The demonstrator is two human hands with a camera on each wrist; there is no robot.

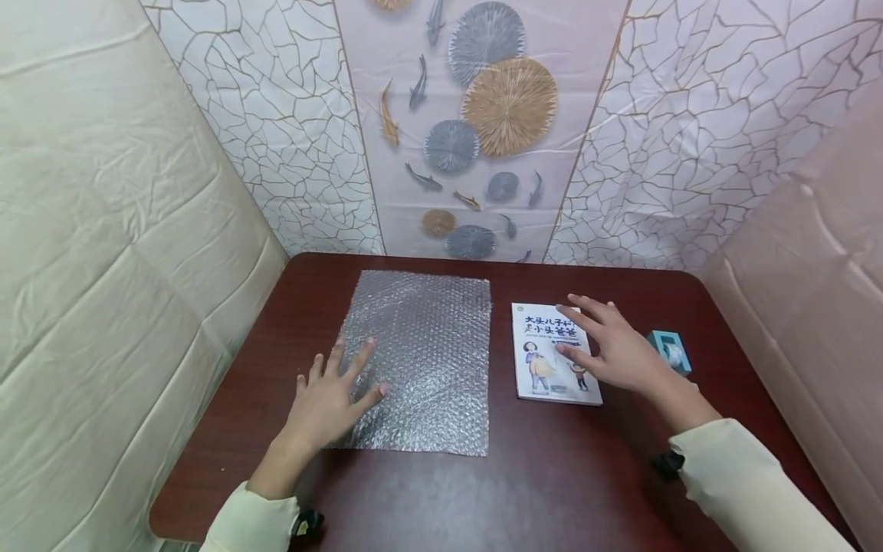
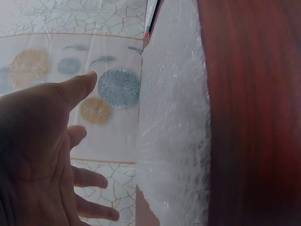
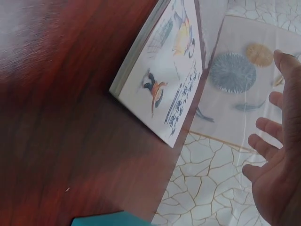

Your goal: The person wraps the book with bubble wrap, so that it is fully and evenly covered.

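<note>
A sheet of bubble wrap point(image 1: 428, 360) lies flat on the dark red table, left of a white picture book point(image 1: 552, 368). Over the left edge of the wrap the left hand point(image 1: 324, 406) hovers with fingers spread, holding nothing. The right hand point(image 1: 617, 349) is held above the right side of the book, fingers apart and nothing in them. In the left wrist view the left hand point(image 2: 47, 150) is beside the bubble wrap point(image 2: 174, 127); in the right wrist view the right hand point(image 3: 280, 146) is apart from the book point(image 3: 162, 80).
A teal tape dispenser point(image 1: 669, 351) with a clear roll stands right of the book, partly behind the right forearm. The dark red table point(image 1: 538, 483) has rounded corners. A patterned curtain point(image 1: 303, 130) hangs behind it, and padded beige panels point(image 1: 90, 253) flank both sides.
</note>
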